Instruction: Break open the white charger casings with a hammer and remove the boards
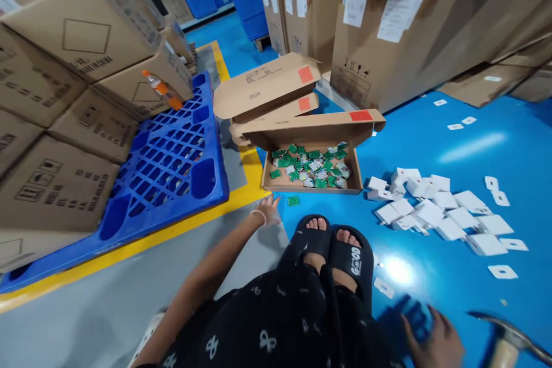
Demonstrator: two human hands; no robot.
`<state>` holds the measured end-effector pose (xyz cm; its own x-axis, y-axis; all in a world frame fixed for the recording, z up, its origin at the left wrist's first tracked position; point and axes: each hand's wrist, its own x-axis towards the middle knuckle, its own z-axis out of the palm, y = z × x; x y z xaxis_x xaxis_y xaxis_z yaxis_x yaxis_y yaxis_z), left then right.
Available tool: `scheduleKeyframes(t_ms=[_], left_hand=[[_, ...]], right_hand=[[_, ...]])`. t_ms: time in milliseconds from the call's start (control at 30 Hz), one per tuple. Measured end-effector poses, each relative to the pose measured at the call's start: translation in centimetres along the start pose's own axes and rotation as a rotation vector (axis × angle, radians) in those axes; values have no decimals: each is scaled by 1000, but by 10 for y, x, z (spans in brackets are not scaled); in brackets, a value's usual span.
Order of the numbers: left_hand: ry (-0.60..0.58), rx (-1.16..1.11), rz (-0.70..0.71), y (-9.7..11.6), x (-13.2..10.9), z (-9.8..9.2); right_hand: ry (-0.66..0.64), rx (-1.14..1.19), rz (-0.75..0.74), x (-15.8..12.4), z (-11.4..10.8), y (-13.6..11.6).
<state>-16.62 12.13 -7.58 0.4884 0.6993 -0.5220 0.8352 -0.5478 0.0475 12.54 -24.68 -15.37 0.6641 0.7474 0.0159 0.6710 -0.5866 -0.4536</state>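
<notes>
My left hand (268, 210) is stretched forward low over the floor with its fingers spread and nothing in them. Just right of its fingertips a small green circuit board (293, 200) lies on the blue floor. Beyond it stands an open cardboard box (313, 188) holding many loose green circuit boards (297, 162) and whitish pieces. At the lower right my right hand (435, 340) hovers over the floor, slightly blurred, fingers apart and no object visible in it. A hammer (509, 338) is close to its right, partly cut off by the frame edge.
White plastic casings (429, 213) lie heaped on the floor at right, with flat white covers (502, 272) scattered around. A blue pallet (172, 155) with stacked cartons (81, 29) stands left, an orange bottle (163, 91) on it. Large cartons (388, 40) line the back right.
</notes>
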Motion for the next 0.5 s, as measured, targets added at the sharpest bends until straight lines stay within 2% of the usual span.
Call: scheduleKeyframes(t_ms=[67, 133, 200, 233, 300, 400, 433, 500], left_hand=[[66, -50, 41, 2, 13, 13], [115, -87, 102, 9, 28, 19], [148, -113, 149, 19, 43, 22], [163, -124, 162, 24, 48, 22], [192, -146, 173, 30, 53, 21], [229, -184, 184, 32, 50, 13], [239, -196, 190, 31, 49, 9], [256, -216, 203, 29, 48, 2]], right_hand=[[-37, 105, -174, 38, 21, -28], [-153, 240, -319, 67, 40, -48], [-248, 346, -373, 87, 52, -57], [-258, 376, -352, 93, 53, -58], [-187, 386, -172, 97, 48, -54], [-43, 470, 260, 91, 19, -51], [-41, 547, 359, 87, 6, -52], [-96, 742, 436, 79, -18, -57]])
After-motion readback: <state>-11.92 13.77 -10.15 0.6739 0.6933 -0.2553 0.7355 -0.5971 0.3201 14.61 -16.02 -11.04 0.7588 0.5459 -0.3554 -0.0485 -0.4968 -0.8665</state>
